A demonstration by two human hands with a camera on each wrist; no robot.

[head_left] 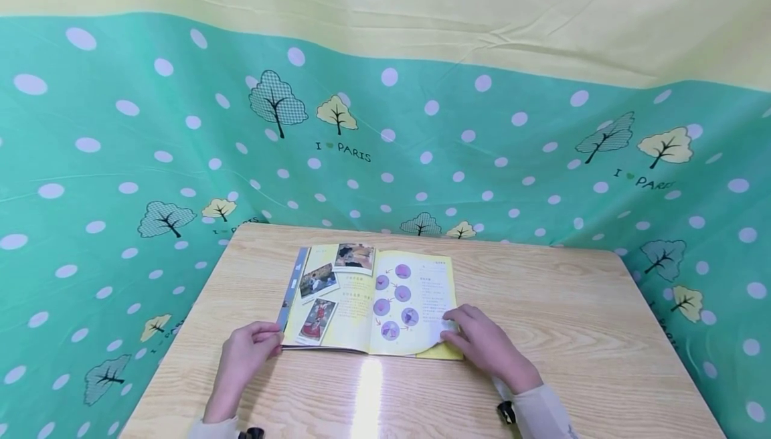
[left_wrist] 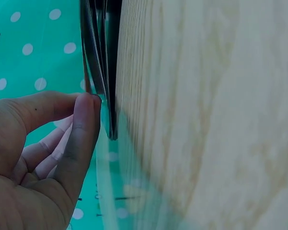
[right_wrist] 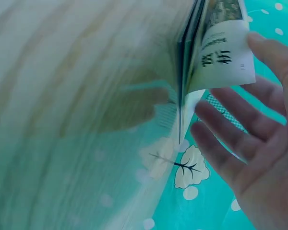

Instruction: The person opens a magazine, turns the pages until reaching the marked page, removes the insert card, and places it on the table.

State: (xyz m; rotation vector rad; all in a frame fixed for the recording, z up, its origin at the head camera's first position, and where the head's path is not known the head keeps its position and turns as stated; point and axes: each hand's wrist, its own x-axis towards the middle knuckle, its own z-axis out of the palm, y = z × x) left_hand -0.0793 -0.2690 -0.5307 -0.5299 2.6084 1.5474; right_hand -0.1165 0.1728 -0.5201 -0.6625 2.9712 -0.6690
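Observation:
An open book (head_left: 355, 318) lies on the wooden table, photos on its left page and several round pictures joined by arrows on its right page. At the lower left corner, my left hand (head_left: 247, 352) pinches the edge of the book between thumb and finger; the left wrist view shows this hand (left_wrist: 53, 143) at the leaf edge. My right hand (head_left: 484, 342) is at the lower right, holding the page, whose bottom corner curls up. In the right wrist view, the thumb of this hand (right_wrist: 259, 124) lies at the edge of the bent page (right_wrist: 225, 62), other fingers behind it.
The wooden table (head_left: 560, 318) extends around the book, with a bright light reflection in front of it. A green and yellow curtain (head_left: 458, 151) with dots and trees hangs behind and along the sides. Dark wrist straps show at both sleeves.

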